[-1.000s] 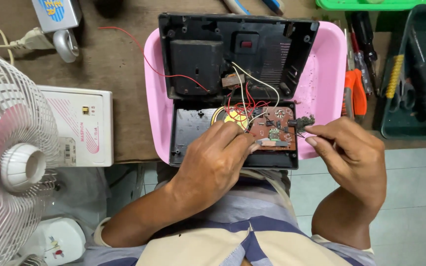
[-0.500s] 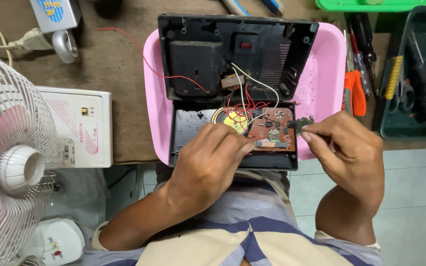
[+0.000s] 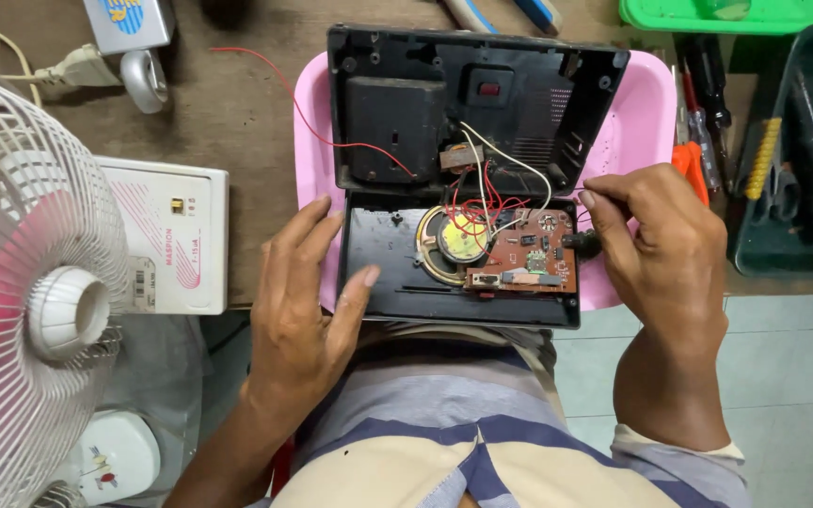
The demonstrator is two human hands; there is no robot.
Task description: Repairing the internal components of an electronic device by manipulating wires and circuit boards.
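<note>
Left hand (image 3: 303,310) rests open-fingered on the opened black radio casing (image 3: 406,273); right hand (image 3: 661,254) pinches a thin wire (image 3: 604,185) just beside the brown circuit board (image 3: 529,259).

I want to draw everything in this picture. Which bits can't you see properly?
Head view, the only one:
- What the right hand pinches: hidden by its own fingers.
- Tiny parts on the brown circuit board: too small to tell.
- Pink tray: mostly covered by the open black case.
- White fan: cut off by the left edge.
- Green tub: cut off by the top edge.
</note>
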